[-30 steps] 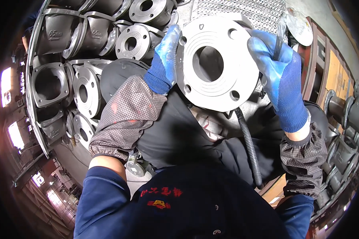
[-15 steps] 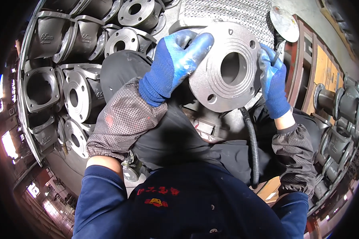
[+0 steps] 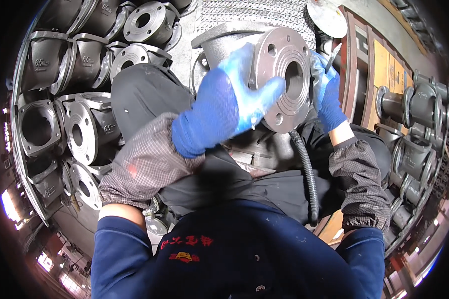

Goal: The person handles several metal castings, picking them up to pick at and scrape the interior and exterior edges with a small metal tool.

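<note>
Grey cast-iron valve body [image 3: 264, 65] sits upper centre on the lap, both blue-gloved hands gripping its flange: left hand [image 3: 224, 109], right hand [image 3: 329, 94]. Handling seems midway; stacked castings [image 3: 80, 124] wait left.

Chest emblem [image 3: 186, 247]: we see red and yellow marks on our dark blue top.
Packages, screens: we see none.

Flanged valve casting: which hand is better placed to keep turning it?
Probably the left hand: it lies across the flanged valve casting, fingers over the flange face. The right hand only grips the far rim.
</note>
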